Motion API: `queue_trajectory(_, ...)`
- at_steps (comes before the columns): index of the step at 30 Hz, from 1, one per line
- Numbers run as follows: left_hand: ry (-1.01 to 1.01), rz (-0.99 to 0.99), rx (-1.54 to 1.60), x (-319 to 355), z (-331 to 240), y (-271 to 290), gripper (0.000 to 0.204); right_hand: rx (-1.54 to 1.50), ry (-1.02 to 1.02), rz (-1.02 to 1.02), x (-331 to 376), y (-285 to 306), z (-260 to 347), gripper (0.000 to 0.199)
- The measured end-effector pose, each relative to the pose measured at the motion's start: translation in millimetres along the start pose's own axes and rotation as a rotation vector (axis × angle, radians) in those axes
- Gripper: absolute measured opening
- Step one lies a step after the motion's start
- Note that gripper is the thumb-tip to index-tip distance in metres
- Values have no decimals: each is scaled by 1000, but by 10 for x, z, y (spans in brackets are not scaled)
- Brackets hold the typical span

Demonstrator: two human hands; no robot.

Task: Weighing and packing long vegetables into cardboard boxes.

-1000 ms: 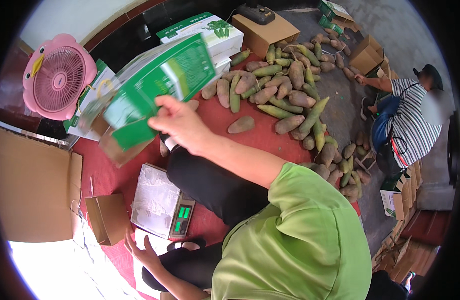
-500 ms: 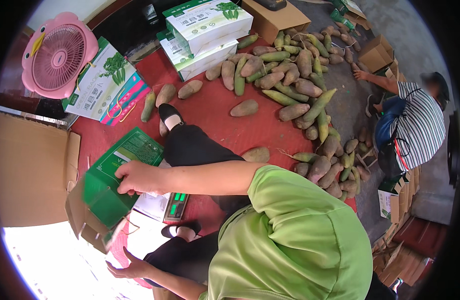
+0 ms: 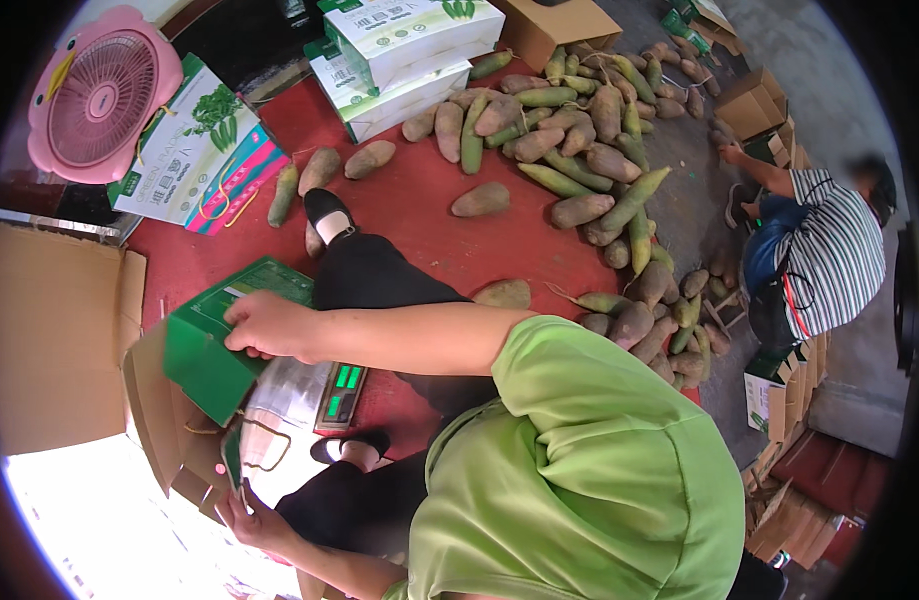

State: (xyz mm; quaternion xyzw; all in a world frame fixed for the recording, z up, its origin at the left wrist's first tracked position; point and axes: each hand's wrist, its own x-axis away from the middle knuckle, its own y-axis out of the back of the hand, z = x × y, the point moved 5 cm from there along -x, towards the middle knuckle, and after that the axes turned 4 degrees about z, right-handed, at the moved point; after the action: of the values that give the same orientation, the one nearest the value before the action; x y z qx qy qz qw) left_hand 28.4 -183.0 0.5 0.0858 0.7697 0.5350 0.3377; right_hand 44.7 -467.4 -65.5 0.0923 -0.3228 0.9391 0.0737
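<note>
A green carton (image 3: 214, 375) with bare brown card inside stands in front of me, its top panels opened out. My right hand (image 3: 271, 328) is closed on the edge of a green panel of it. Lower down, my left hand (image 3: 251, 520) pinches a narrow green-and-white flap (image 3: 232, 455) at the carton's near side. A thin cord handle (image 3: 279, 440) hangs in a loop beside that flap. Just right of the carton sits a scale with a lit green display (image 3: 341, 392); its shiny pan (image 3: 287, 395) is partly covered by the carton.
Green and brownish radishes (image 3: 579, 150) lie heaped on the red mat (image 3: 409, 220). White-and-green gift boxes (image 3: 409, 50) are stacked behind. A pink fan (image 3: 104, 95) and a large brown carton (image 3: 59, 340) stand left. A person in a striped shirt (image 3: 829, 260) crouches at right.
My left hand, open below the carton before, has closed on the narrow flap. The green panel in my right hand has swung slightly, and the cord loop shows more. The whole view shifted a little.
</note>
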Motion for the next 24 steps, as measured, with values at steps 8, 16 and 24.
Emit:
queue_trajectory(8, 20, 270, -132, -270, -500, -540, 13, 392, 416, 47, 370, 232, 610, 38)
queue_trajectory(16, 109, 474, 14, -385, -351, -539, 26, 832, 125, -576, 1165, 2671, 509, 33)
queue_trajectory(24, 91, 461, -47, -264, -92, -611, 12, 1517, -717, -611, 2407, 3969, -1240, 50)
